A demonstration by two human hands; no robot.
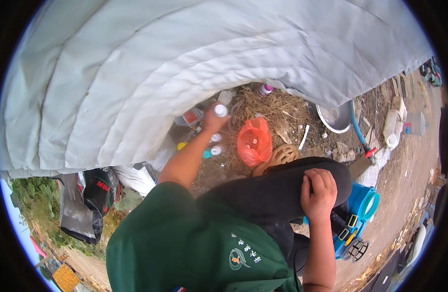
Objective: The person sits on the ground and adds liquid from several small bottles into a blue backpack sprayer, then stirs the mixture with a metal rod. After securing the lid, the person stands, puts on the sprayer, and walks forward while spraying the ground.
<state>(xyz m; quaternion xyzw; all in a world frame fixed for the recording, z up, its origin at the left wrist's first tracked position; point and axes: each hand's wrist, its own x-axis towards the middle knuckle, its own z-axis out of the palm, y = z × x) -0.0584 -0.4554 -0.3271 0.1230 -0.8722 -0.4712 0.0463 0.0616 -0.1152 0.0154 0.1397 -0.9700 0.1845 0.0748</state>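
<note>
My left hand (212,120) is wrapped around a white-capped bottle (220,110), most of whose body is hidden. Just below it on the ground stand several bottles, among them a white-capped bottle (216,150), a teal-capped one (207,153) and a yellow-capped one (181,146). A clear container with an orange label (190,116) lies beside the same hand. To the right of these, an open red plastic bag (253,144) sits on dry straw, with something small and pale inside. My right hand (320,189) rests on my bent, dark-trousered knee (267,186), holding nothing.
A pale quilted cover (172,65) hangs close ahead. A purple-capped bottle (265,89) stands at its edge. Rightward are a metal basin (335,118), a blue hose (356,126) with a red-handled valve (370,152), a white jug (391,126) and a blue backpack sprayer (360,204).
</note>
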